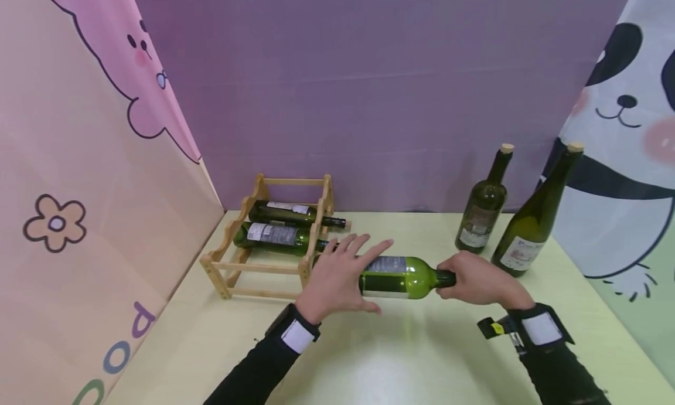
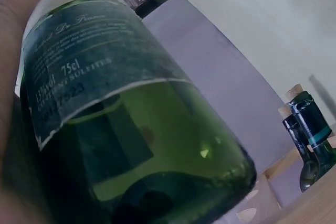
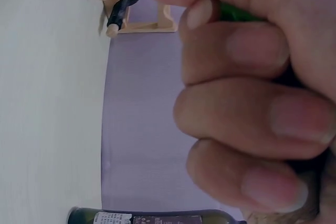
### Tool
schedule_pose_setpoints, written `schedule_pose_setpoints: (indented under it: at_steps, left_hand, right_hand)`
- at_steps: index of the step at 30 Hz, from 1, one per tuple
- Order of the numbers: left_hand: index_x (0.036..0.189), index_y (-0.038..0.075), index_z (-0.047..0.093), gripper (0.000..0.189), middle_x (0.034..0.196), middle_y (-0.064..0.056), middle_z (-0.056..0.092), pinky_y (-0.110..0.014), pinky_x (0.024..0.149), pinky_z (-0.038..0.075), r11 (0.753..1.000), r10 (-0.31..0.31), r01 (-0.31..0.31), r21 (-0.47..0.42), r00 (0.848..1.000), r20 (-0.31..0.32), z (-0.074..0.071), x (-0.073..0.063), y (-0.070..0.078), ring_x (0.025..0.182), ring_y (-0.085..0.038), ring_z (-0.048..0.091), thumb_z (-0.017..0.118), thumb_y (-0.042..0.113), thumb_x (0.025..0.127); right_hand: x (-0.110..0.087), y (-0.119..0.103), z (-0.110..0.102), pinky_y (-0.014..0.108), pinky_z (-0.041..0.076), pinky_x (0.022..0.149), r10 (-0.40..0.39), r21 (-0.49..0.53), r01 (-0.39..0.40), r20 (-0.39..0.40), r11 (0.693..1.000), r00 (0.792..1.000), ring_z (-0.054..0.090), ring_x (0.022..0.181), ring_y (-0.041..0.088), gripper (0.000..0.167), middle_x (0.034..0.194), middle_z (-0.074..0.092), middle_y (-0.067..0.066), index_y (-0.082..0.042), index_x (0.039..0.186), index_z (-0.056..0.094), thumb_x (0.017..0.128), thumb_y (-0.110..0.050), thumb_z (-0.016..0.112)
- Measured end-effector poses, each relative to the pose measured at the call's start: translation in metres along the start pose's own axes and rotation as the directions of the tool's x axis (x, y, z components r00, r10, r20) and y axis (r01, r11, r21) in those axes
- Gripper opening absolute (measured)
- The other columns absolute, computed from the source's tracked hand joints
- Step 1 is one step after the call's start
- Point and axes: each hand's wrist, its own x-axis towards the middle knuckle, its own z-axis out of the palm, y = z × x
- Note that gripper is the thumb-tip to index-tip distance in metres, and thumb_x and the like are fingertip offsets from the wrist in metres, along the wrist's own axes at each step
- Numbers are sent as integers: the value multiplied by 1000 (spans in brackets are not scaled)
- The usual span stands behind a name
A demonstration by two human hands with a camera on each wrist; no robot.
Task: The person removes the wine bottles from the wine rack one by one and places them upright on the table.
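Near the centre of the head view, a green glass wine bottle with a grey printed label (image 1: 419, 276) is lying sideways above the pale, smooth tabletop (image 1: 390, 358), its neck pointing right. The right hand (image 1: 477, 279) is grasping that neck with curled fingers; the left hand (image 1: 334, 279) is spreading its fingers around the base end, not clenching, and whether it is bearing weight I cannot tell. Since the body is probably weighing more than the neck, the left palm should be supporting it, keeping the bottle level. At left-centre, a light wooden rack (image 1: 258, 268) is holding two dark green bottles (image 1: 271, 235); the base could be knocking against its frame. At right, two upright corked bottles (image 1: 482, 211) are standing near the right hand, so its knuckles should be staying clear.
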Motion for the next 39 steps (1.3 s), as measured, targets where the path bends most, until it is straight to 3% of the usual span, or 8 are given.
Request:
schedule_pose_setpoints:
  at_steps: [3,7,11,18,25,31,35,39]
  left_hand:
    - [159,37,32,122,128,-4,68,-39,89,57,998,2,-1,66,1000,-20,1,0,2,107,-23,70,79,84,56]
    - [142,32,50,100,97,3,72,-27,61,50,992,17,-9,122,998,-68,6,-2,4,77,-15,66,81,78,59]
    - [130,30,54,90,93,3,71,-25,58,48,991,21,-7,135,994,-103,11,-6,4,76,-15,65,83,74,58]
    - [132,32,53,89,96,2,72,-28,63,52,994,-4,18,105,992,-130,18,-9,1,80,-14,67,85,71,58]
    - [133,31,54,91,98,1,72,-31,66,56,998,-21,31,59,986,-166,23,-12,1,80,-16,69,84,73,58]
    - [133,29,55,93,94,1,71,-28,63,54,997,-73,73,-5,980,-187,27,-15,1,74,-12,65,84,74,58]
    - [133,28,56,91,93,2,72,-22,59,47,987,-136,120,-103,978,-160,30,-18,1,69,-10,63,84,73,59]
    - [134,25,57,86,99,-2,74,-18,61,46,947,-206,169,-273,972,-113,31,-22,3,72,-11,65,86,65,63]
  right_hand:
    - [-2,-2,-3,21,37,54,-21,3,21,-1,1000,1000,44,55,2,15,65,50,-12,-23,79,65,84,-18,78]
    - [-4,-3,-3,21,36,54,-40,-15,40,-11,999,999,41,54,1,17,64,46,-13,-23,77,63,83,-18,78]
    - [-2,-6,-3,21,35,54,-43,-48,42,-17,998,999,40,54,1,18,63,45,-13,-24,75,63,83,-21,79]
    - [-1,-16,-7,21,39,53,-44,-97,43,-13,994,999,43,55,0,22,64,49,-14,-25,78,64,82,-37,82]
    - [-7,-33,-17,26,47,63,-16,-144,-1,-121,990,993,58,77,5,55,95,70,-13,-28,113,72,73,-64,82]
    - [-11,-45,-23,49,57,82,-35,-151,-19,-347,988,937,63,114,29,76,133,65,5,-30,133,64,71,-69,82]
    - [-12,-47,-25,67,50,94,-89,-124,32,-483,992,871,52,132,39,88,149,54,10,-28,145,55,69,-57,89]
    - [-11,-47,-28,75,40,101,-93,-28,93,-564,995,821,38,146,43,108,164,37,10,-28,158,37,67,-40,95]
